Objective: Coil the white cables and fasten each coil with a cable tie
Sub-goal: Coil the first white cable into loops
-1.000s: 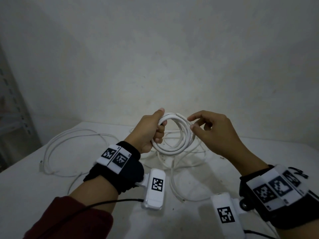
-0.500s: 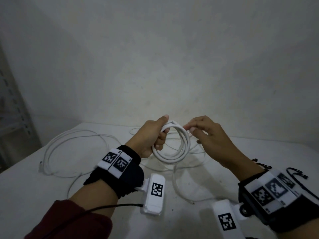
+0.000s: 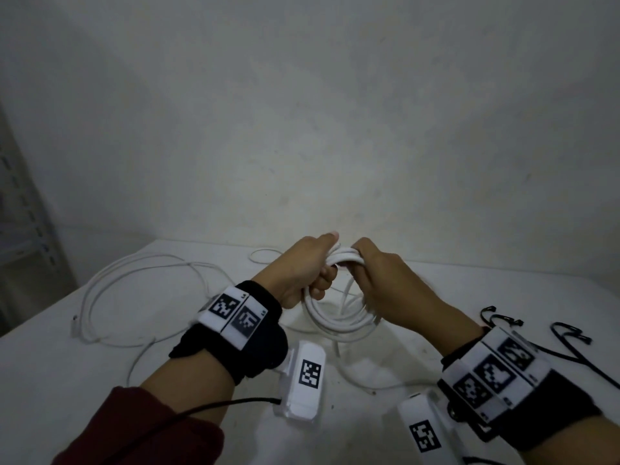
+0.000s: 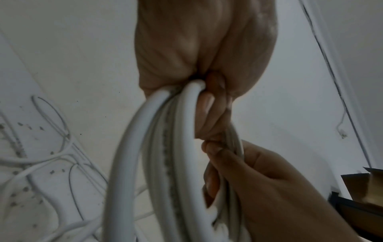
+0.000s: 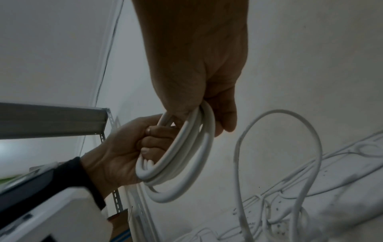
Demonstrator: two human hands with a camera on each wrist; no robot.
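Hanging above the white table (image 3: 100,380), the coiled white round cable (image 3: 339,322) was gripped at its top by both hands: left hand (image 3: 302,273) curled round the left side, right hand (image 3: 385,283) round the right. Loose white cable (image 3: 110,283) lay far left; black cable ties (image 3: 570,337) lay right.

Dim room; plain grey wall (image 3: 335,129); white table (image 3: 50,364); metal shelving (image 3: 20,250) left.

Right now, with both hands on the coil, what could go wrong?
The white cable coil has no tie, so it could spring open if the left hand or right hand lets go. The black cable ties lie beyond the right wrist, so reaching them leaves one hand holding.
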